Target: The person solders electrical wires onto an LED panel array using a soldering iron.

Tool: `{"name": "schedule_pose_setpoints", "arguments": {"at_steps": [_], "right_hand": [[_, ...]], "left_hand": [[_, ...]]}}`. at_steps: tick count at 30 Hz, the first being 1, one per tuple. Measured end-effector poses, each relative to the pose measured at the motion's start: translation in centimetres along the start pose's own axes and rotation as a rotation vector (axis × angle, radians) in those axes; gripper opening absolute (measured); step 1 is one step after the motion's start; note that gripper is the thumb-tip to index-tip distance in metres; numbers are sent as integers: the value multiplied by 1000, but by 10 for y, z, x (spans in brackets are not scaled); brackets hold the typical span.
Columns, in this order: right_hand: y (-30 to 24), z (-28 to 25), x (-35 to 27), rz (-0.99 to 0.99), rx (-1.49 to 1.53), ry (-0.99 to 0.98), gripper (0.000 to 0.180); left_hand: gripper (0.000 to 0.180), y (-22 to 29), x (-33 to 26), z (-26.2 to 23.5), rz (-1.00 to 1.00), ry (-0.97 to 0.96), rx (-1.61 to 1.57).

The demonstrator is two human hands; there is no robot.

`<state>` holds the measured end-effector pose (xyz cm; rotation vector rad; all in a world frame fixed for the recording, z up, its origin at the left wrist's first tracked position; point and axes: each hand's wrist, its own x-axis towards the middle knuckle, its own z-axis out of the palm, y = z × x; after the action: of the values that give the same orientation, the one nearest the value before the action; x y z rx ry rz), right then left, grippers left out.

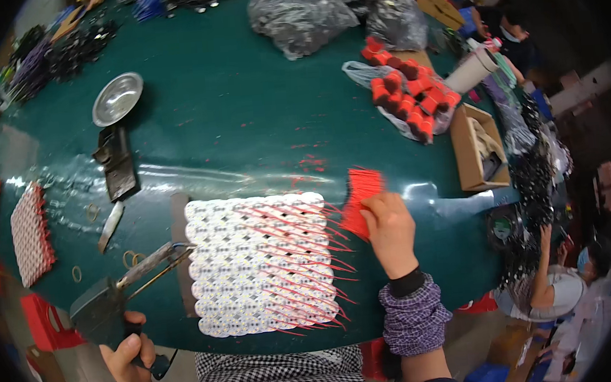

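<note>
Two bare hands work at the near edge of a dark green table (pixel 242 117). The right hand (pixel 389 229) is closed on a bundle of short red wires (pixel 361 199), pinching it between thumb and fingers just beyond the right edge of a white panel of small round boards (pixel 257 263). That panel lies flat near the table's front edge, directly ahead of the person, and many thin red wires already slant across its right half, their ends sticking out past its right side. The left hand (pixel 128 359) is wrapped around the dark handle of a soldering iron (pixel 143 272), low at the left; the iron's metal shaft angles up and right, with its tip at the panel's left edge. The hands are well apart, one at each side of the panel.

A purple checked sleeve cover (pixel 414 319) sits on the right forearm. Further back on the left stand a round metal dish (pixel 117 98) and a dark iron stand (pixel 117 163). A second finished panel with red wires (pixel 30 233) lies at the far left. At the back right are spools of red wire (pixel 405 90) on a clear bag, grey plastic bags (pixel 306 11) of parts and an open cardboard box (pixel 469 151). Another person (pixel 563 278) sits at the lower right.
</note>
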<state>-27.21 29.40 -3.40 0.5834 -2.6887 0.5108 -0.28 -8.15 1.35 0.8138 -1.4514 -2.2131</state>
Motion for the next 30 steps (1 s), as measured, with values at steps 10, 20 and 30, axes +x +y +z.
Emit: {"name": "schedule_pose_setpoints", "arguments": {"at_steps": [10, 20, 30], "right_hand": [[10, 31, -8, -43, -95, 41, 7], [8, 52, -7, -71, -54, 116, 4], [6, 22, 0, -76, 29, 51, 4]], "left_hand": [[38, 13, -7, 39, -39, 35, 228], [12, 11, 11, 58, 58, -149, 243], [55, -1, -1, -11, 0, 1, 103]]}}
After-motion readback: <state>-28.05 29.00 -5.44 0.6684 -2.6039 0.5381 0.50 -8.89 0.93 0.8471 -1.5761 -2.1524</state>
